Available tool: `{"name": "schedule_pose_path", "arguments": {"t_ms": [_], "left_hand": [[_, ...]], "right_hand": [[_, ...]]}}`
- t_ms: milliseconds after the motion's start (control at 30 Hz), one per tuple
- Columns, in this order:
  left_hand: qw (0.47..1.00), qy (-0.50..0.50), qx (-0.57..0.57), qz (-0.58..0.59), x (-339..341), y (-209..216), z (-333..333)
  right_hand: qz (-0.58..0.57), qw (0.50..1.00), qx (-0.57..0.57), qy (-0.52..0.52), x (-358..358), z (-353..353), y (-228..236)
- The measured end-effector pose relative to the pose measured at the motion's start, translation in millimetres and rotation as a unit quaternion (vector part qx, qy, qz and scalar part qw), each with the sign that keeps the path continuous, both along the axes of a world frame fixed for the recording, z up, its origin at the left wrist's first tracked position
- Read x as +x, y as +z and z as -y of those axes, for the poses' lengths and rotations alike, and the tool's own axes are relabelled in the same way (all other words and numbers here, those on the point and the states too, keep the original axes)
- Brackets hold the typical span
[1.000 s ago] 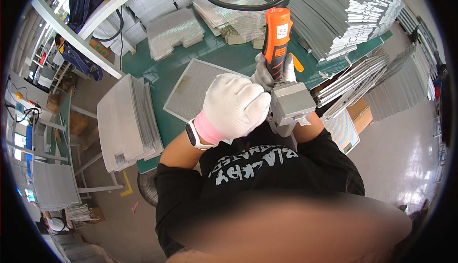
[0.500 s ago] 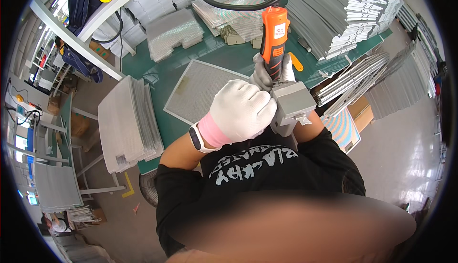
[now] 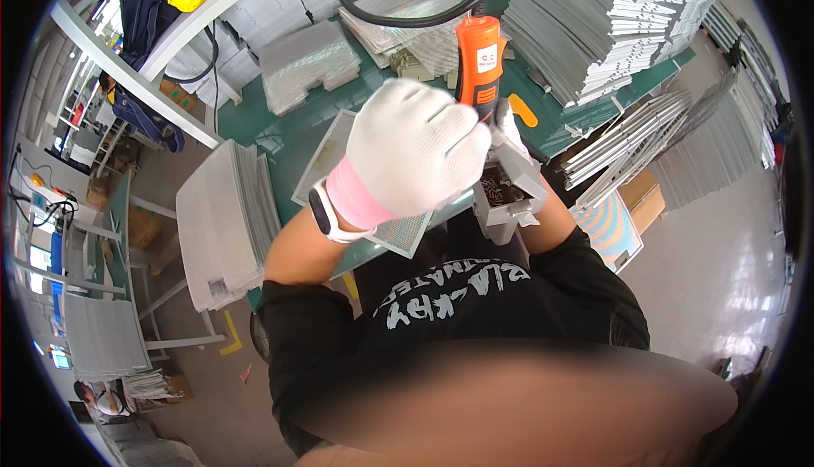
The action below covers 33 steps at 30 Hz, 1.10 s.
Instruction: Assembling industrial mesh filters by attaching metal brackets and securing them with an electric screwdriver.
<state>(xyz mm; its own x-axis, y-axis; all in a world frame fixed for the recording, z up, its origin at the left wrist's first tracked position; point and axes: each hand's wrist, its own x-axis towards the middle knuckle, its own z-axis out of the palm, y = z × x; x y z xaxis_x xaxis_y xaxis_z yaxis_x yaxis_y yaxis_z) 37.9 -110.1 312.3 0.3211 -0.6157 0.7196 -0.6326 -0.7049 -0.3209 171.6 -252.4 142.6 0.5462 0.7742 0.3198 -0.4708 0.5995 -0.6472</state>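
Observation:
My right hand point(image 3: 506, 121), in a pale glove, is wrapped around the lower part of an orange and black power screwdriver point(image 3: 480, 64) that hangs upright from above. A grey box point(image 3: 502, 213) sits by my right wrist, below the tool. Its top is uncovered, with many small screws point(image 3: 500, 191) inside and the lid point(image 3: 524, 170) tilted to the right. My left hand point(image 3: 420, 149), white-gloved with a pink cuff, is closed beside the tool and box. Its fingertips are hidden. Underneath it lies a framed mesh panel point(image 3: 402, 236) on the green table point(image 3: 292, 132).
Stacked grey panels point(image 3: 225, 221) stand at the table's left edge. Wrapped stacks point(image 3: 309, 64) lie at the back, and a tall pile of panels point(image 3: 568, 22) fills the back right. An orange-handled tool point(image 3: 522, 111) rests right of the screwdriver. A black cable point(image 3: 398, 19) loops overhead.
My left hand has moved up and left. The grey box's lid has opened, exposing the screws. The screwdriver has shifted slightly left, and the mesh panel's near corner now shows below my left hand.

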Motion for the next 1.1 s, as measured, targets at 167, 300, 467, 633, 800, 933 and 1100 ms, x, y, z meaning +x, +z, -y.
{"name": "schedule_pose_path", "arguments": {"t_ms": [167, 300, 467, 633, 800, 933, 1100], "left_hand": [[0.996, -0.086, 0.028, -0.001, 28.0, 29.7, 26.0], [0.986, -0.136, 0.084, -0.043, 47.2, 39.8, 49.1], [0.939, -0.234, 0.076, -0.239, 56.7, 46.3, 46.0], [0.866, -0.288, -0.078, -0.402, 59.1, 46.9, 39.9], [0.887, -0.247, -0.185, -0.344, 36.5, 44.0, 35.4], [0.930, -0.239, -0.138, -0.243, 22.1, 10.6, 16.2], [0.935, -0.129, -0.143, -0.297, -19.6, -39.6, 7.1]], "right_hand": [[0.004, 0.998, -0.056, -0.032, 7.4, -15.1, 6.0], [0.026, 0.997, -0.061, -0.037, 8.8, -15.6, 15.1], [0.049, 0.995, -0.063, -0.056, -11.3, 0.3, 18.0], [0.066, 0.993, -0.069, -0.068, -57.6, 29.0, 7.3], [0.087, 0.991, -0.071, -0.075, -32.7, 2.4, 31.0], [0.045, 0.999, 0.002, -0.026, -11.2, -9.5, 24.1], [0.072, 0.997, 0.013, 0.016, -4.2, -5.8, 21.9]]}}
